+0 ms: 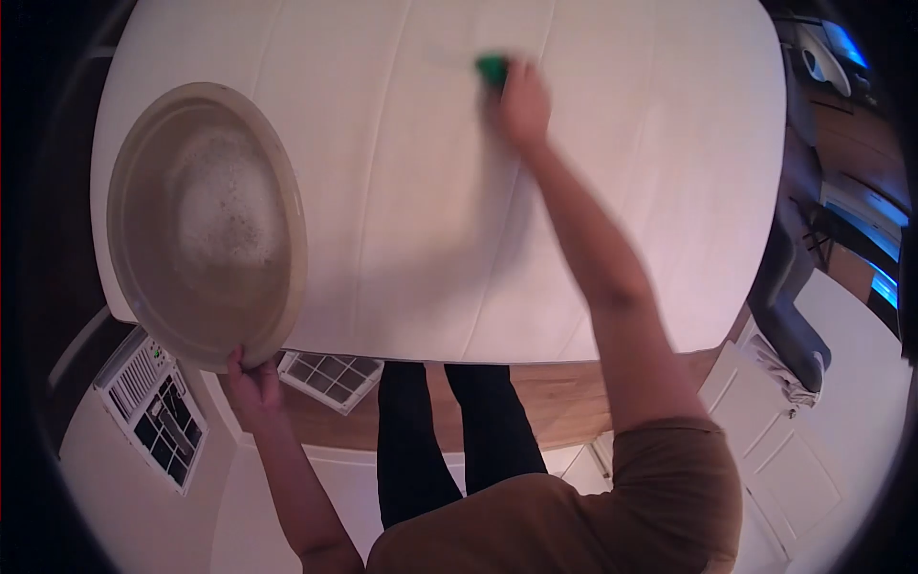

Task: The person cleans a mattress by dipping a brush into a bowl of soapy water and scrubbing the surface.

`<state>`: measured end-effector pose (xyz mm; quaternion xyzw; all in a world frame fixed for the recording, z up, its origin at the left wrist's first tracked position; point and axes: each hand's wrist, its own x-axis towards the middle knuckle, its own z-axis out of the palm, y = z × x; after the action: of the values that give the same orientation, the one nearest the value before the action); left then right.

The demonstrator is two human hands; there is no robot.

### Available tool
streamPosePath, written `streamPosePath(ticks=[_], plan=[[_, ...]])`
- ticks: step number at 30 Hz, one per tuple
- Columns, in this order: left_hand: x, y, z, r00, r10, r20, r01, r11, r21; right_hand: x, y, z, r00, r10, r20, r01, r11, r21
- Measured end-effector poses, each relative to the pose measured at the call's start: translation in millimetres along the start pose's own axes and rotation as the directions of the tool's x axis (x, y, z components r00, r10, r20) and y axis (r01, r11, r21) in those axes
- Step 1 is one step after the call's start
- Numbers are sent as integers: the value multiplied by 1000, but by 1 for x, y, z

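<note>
My left hand (254,386) is closed on the near rim of a large beige basin (295,201). White foam (228,206) floats on the liquid inside. The basin stands on the left part of a broad white surface with long seams, which looks like a mattress (411,191). Toward the far side of the mattress, my right hand (524,103) is closed around a small green thing (492,70). Motion blurs this hand and the green thing, so its kind cannot be made out. A shadow lies below the right hand on the mattress.
The mattress's near edge runs just in front of my legs (418,430). At lower left is a white wall unit with dark panes (163,421). A white grid panel (332,376) lies low by the near edge. Dark furniture (789,277) and a white door (765,430) stand right.
</note>
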<state>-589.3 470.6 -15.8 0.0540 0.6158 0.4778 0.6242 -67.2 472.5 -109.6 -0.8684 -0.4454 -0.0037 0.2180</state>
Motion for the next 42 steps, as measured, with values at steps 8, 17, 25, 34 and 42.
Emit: streamPosePath(ticks=[8, 17, 25, 34, 42], plan=[[38, -4, -25, 986, -146, 82, 151, 986, -69, -289, -99, -87, 842, -211, 496, 151, 976, 158], [84, -3, -23, 990, -139, 17, 139, 990, -34, -272, -4, -184, 890, 294, 348, -423, 818, 390], [-20, 0, 9, 958, -286, 5, 286, 956, -59, -495, 106, -296, 401, 831, 386, -844, 498, -197], [-77, -42, -31, 945, -326, 31, 318, 935, 156, -583, 120, -315, 187, 896, 403, -924, 300, -239], [-28, 2, 25, 953, -303, -3, 295, 929, -224, -461, 91, -274, 443, 767, 465, -892, 429, 144]])
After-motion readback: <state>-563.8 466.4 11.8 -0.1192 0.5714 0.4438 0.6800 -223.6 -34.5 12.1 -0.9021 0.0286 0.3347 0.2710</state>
